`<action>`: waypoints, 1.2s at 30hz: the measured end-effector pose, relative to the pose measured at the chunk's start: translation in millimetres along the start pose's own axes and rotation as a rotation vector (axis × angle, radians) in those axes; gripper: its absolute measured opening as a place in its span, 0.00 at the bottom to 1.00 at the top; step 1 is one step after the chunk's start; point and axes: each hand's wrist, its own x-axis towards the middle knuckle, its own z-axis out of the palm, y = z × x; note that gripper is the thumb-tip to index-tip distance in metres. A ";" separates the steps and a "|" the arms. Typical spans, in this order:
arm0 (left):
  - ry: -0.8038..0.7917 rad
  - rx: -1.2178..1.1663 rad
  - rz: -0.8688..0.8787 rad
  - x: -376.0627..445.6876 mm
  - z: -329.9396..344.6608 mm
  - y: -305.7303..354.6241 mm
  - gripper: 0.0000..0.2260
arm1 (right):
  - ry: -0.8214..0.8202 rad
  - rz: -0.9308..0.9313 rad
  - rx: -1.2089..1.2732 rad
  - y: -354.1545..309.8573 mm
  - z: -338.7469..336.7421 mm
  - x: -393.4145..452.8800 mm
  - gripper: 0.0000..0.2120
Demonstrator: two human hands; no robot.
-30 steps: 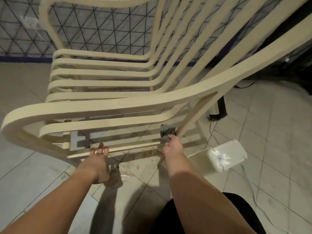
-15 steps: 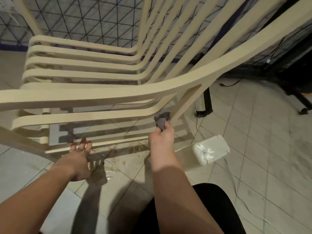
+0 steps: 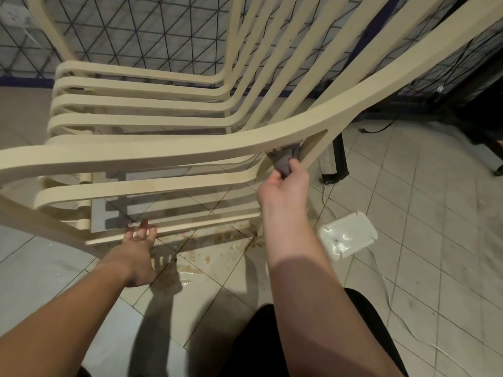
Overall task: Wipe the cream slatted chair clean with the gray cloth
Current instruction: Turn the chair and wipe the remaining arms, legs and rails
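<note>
The cream slatted chair fills the upper half of the head view, its near armrest running from the left edge up to the top right. My right hand grips the bunched gray cloth and presses it against the underside of that armrest, where the slanted support joins it. My left hand lies low beside the chair's bottom rail, fingers straight and spread, their tips at the rail. It holds nothing.
Brown wet stains spread on the tiled floor under the chair. A white plastic container lies on the floor to the right, beside thin white cables. A black stand leg and a wire mesh wall stand behind.
My right hand has risen with the cloth from the lower part of the slanted support up to the armrest's underside. My left hand stays by the bottom rail.
</note>
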 end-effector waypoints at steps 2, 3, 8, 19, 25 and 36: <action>-0.003 -0.002 0.000 0.7 -0.3 0.1 0.44 | -0.043 -0.005 -0.045 -11.5 4.9 -1.8 0.06; -0.003 -0.002 -0.002 1.0 0.3 0.0 0.44 | -0.086 0.001 -0.050 -17.4 6.9 -4.8 0.05; -0.005 -0.001 -0.009 -0.2 -0.7 -0.2 0.43 | -0.020 -0.328 -0.191 -20.7 -20.0 5.4 0.10; 0.015 0.041 -0.024 3.7 2.0 -2.9 0.44 | 0.306 -0.058 -0.554 7.6 -175.5 109.6 0.07; 0.025 0.049 -0.005 5.3 2.7 -5.7 0.44 | 0.205 -0.137 -0.657 67.8 -136.1 136.6 0.09; 0.053 0.060 0.001 5.1 4.3 -8.6 0.45 | 0.295 -0.033 -0.595 47.0 -182.9 158.8 0.19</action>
